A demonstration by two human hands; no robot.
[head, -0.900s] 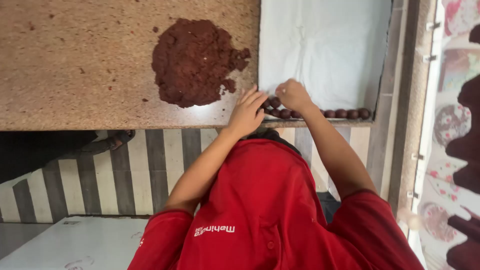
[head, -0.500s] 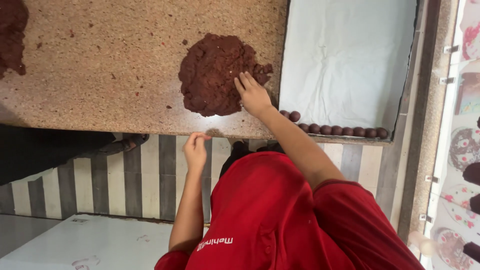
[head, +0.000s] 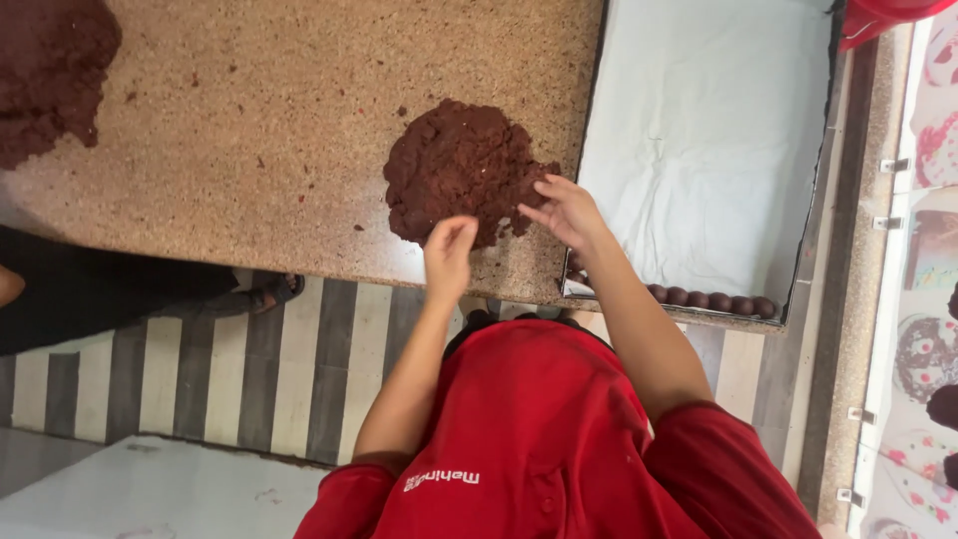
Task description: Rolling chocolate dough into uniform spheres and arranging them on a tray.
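Centrally, a mound of dark brown dough (head: 454, 170) sits on the speckled stone counter (head: 259, 120), just left of a paper-lined tray (head: 699, 130). The left hand (head: 449, 255) pinches at its near edge with fingers bunched; whether it holds a piece is unclear. The right hand (head: 567, 212) touches the mound's right edge, fingers loosely spread. Small brown balls (head: 711, 299) line the tray's near rim.

Crumbly matt brown dough (head: 454, 170) on speckled polished stone counter (head: 249, 120), white paper-lined tray (head: 699, 150)
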